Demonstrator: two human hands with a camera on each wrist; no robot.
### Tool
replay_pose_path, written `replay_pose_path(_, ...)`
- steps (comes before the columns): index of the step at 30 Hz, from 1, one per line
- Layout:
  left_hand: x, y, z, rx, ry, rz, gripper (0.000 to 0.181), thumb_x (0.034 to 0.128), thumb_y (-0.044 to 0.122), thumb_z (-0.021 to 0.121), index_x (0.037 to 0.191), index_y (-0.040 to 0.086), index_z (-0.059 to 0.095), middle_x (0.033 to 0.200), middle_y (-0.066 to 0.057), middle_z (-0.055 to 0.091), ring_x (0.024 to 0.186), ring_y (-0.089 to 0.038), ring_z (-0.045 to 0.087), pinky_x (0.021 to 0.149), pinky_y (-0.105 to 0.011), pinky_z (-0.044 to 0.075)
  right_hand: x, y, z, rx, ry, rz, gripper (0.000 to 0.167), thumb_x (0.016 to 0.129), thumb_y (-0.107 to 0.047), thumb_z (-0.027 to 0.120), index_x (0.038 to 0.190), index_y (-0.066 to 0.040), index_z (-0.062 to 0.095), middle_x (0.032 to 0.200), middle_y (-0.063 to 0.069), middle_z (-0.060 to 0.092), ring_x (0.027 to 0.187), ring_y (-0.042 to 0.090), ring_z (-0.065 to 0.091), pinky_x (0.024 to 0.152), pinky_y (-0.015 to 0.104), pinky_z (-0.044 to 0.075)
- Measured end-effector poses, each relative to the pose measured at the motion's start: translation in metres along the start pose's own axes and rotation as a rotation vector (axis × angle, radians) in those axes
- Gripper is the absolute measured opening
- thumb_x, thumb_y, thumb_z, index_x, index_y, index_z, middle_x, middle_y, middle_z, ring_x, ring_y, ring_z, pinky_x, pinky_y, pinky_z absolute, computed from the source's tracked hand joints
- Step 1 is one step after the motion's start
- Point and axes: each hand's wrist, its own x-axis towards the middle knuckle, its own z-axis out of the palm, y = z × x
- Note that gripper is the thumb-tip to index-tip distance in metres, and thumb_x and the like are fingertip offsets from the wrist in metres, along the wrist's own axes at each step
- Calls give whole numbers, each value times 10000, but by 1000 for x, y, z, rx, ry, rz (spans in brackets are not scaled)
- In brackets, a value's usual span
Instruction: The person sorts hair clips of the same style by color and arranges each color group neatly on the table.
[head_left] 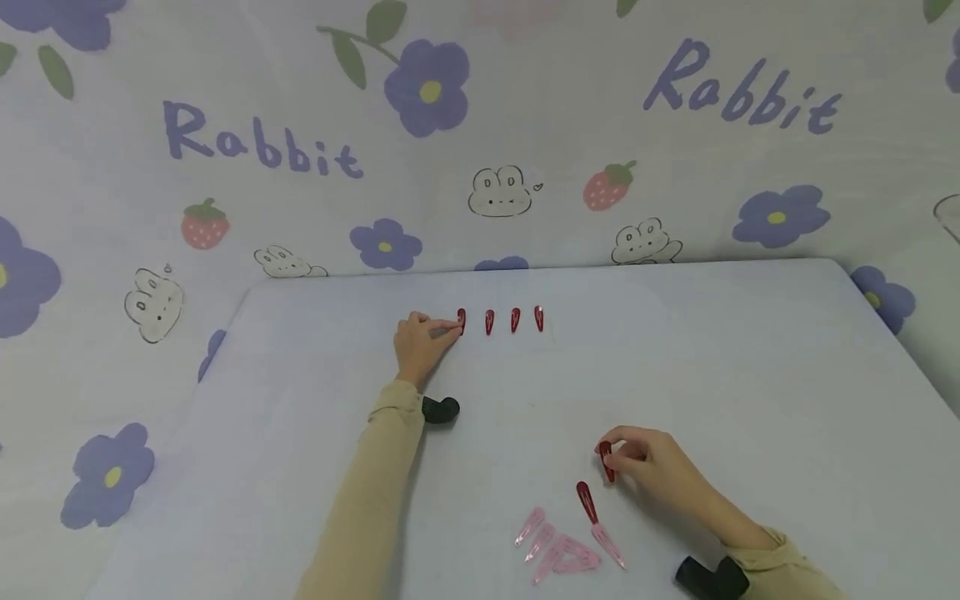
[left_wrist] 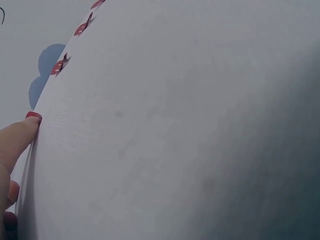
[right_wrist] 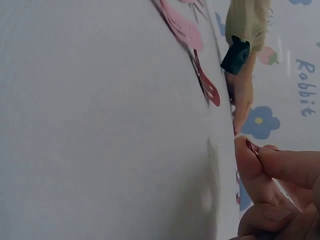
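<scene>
Near the far edge of the table, my left hand (head_left: 422, 343) pinches a red snap hair clip (head_left: 461, 317) at the left end of a row. Beside it stand further red clips, the nearest one (head_left: 490, 322), all roughly upright and spaced apart. My right hand (head_left: 663, 471) holds another red hair clip (head_left: 607, 462) between thumb and fingers, nearer the front; the right wrist view shows part of that clip (right_wrist: 253, 146) between the fingertips. Just below the right hand lies a loose red clip (head_left: 587, 502), its lower end touching a pink clip (head_left: 608, 546).
Several pink hair clips (head_left: 540, 543) lie in a loose, partly overlapping group at the front of the white table (head_left: 300, 467). A patterned cloth (head_left: 562, 100) with rabbits and flowers hangs behind. Dark wrist-worn devices (head_left: 712, 577) sit on both forearms.
</scene>
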Motion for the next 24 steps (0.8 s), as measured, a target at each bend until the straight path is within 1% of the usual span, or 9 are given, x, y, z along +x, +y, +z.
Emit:
replay_pose_path(3,0,-4,-3,-7,21,1,279,761,422,677,908,193,739,925,-107,506,838,-276,420,740,-411,309,12,-3,-6,-28,-19,-25,78,834,-54,605,912,-48,612,616,-38,599,508,80,432,482,233,332)
replay_pose_path(6,-2,-7,-3,-12,16,-15,280,758,425,679,906,194,739,924,-101,504,841,-271,419,745,-407,309,24,-6,-15,-44,-29,-62,70,818,10,587,876,-28,589,602,-22,584,535,146,495,515,244,347)
replay_pose_path(9,-4,-7,-2,-14,3,-30,287,762,432,673,914,197,737,940,-103,502,860,-271,418,755,-408,308,38,-7,-23,-7,-50,-69,56,813,26,575,835,-25,578,613,-3,583,592,211,529,562,264,363)
replay_pose_path(12,-4,-6,0,-10,-2,-30,293,763,442,667,919,203,736,951,-106,506,868,-274,422,754,-409,313,55,-5,-30,74,-77,-26,13,819,7,572,812,0,579,640,35,583,643,221,539,614,303,408)
replay_pose_path(14,-2,-5,1,-1,-1,-22,297,764,453,662,920,211,736,953,-104,511,865,-270,424,750,-405,316,68,-3,-33,132,-85,10,29,818,-1,573,800,21,576,660,61,582,677,228,546,651,337,428)
replay_pose_path(16,-1,-4,2,3,2,-13,299,764,455,661,920,212,736,949,-102,513,859,-267,425,745,-404,318,80,-1,-35,156,-75,41,49,817,-2,574,806,46,570,685,81,584,709,214,541,681,364,430)
replay_pose_path(19,1,-2,2,4,5,-5,296,765,451,661,918,209,736,948,-101,515,863,-267,426,748,-406,318,98,1,-38,144,-31,78,69,810,-11,588,809,55,568,724,88,597,749,218,527,707,358,404)
replay_pose_path(24,3,0,-1,7,-11,-11,289,770,440,661,922,206,736,952,-102,512,868,-271,422,748,-402,318,124,7,-42,64,70,159,101,812,-50,615,796,39,569,783,71,594,774,208,480,694,318,368)
